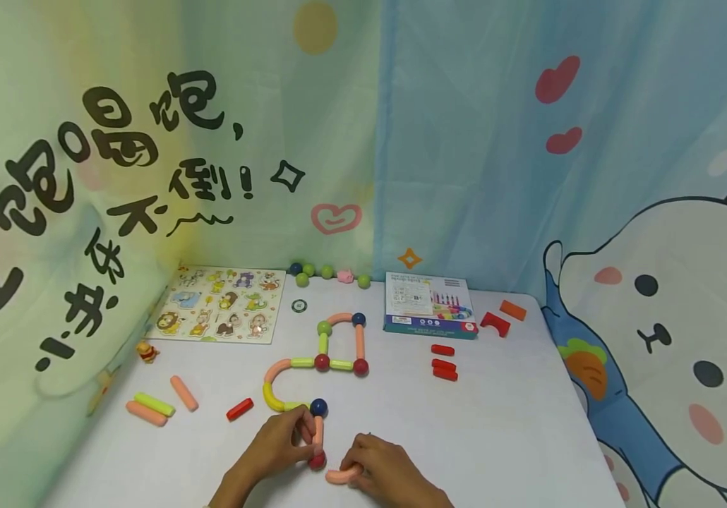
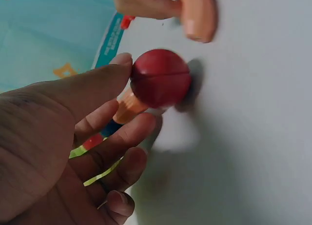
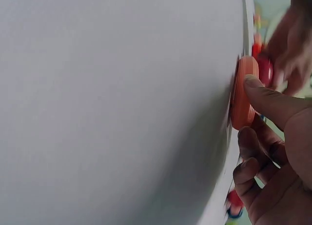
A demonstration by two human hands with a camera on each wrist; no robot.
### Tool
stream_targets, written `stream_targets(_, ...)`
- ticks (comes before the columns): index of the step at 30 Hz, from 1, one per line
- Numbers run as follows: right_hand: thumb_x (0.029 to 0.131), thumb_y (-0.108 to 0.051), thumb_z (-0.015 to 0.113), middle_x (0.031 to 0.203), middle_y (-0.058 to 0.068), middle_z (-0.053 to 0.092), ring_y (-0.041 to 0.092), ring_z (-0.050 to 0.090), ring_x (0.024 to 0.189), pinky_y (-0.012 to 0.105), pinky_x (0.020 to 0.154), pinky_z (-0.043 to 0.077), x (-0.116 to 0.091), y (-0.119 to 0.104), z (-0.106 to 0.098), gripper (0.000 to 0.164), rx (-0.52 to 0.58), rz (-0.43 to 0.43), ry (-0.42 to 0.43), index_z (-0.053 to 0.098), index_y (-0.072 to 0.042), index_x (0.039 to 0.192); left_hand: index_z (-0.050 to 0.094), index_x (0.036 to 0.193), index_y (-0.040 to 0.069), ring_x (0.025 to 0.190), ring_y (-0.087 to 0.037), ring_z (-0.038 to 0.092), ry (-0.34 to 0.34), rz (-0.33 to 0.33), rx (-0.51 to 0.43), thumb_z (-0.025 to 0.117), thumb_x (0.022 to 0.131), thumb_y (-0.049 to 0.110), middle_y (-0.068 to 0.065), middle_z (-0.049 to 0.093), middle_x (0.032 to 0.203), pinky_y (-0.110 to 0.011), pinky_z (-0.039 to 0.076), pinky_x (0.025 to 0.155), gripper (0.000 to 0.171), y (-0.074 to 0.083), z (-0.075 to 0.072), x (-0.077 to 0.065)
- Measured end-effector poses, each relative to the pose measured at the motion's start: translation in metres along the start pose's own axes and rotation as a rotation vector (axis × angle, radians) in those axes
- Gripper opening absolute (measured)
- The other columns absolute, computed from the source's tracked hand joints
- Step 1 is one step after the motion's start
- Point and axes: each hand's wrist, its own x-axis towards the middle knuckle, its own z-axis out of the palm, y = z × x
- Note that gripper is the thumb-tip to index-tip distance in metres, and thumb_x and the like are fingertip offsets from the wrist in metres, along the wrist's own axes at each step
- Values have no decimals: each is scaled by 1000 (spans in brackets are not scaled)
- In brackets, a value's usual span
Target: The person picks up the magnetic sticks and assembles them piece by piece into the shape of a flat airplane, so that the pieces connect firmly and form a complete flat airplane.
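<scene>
At the near end of a chain of magnetic sticks and balls, my left hand (image 1: 279,442) holds a red ball (image 2: 161,78) between thumb and fingers. A straight peach stick (image 1: 318,432) runs from that ball to a dark blue ball (image 1: 318,407). Just to the right, my right hand (image 1: 385,466) pinches a curved peach stick (image 3: 244,93) low over the white table. One end of this curved stick points toward the red ball, with a small gap between them in the head view.
The chain continues through a yellow curved stick (image 1: 271,397) to a closed loop with a green ball (image 1: 324,328). Loose sticks lie left, including a red stick (image 1: 239,409). Several red pieces (image 1: 444,365) lie right. Behind are a picture board (image 1: 217,303) and a box (image 1: 430,305).
</scene>
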Motion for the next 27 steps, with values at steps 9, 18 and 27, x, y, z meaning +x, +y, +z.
stream_targets(9, 91, -29, 86, 94, -18, 56, -6, 49, 82, 17, 77, 49, 6, -2, 3, 18, 36, 19, 48, 80, -33, 107, 61, 102, 23, 76, -5, 53, -20, 57, 21, 95, 79, 25, 9, 63, 92, -22, 43, 67, 41, 3, 8, -9)
stream_targets(18, 92, -27, 85, 96, -17, 56, -5, 49, 84, 18, 77, 49, 13, -14, 13, 16, 64, 35, 69, 79, -32, 105, 62, 104, 20, 74, -5, 53, 8, 65, 30, 92, 82, 19, 8, 62, 89, -21, 43, 65, 37, 4, 10, -14)
stream_targets(27, 92, -26, 83, 101, -16, 54, -5, 46, 91, 23, 82, 50, 10, -9, 17, 20, 69, 28, 126, 73, -28, 109, 63, 105, 17, 75, -5, 55, 26, 96, -3, 91, 83, 17, 7, 63, 90, -22, 47, 65, 35, -2, 10, -17)
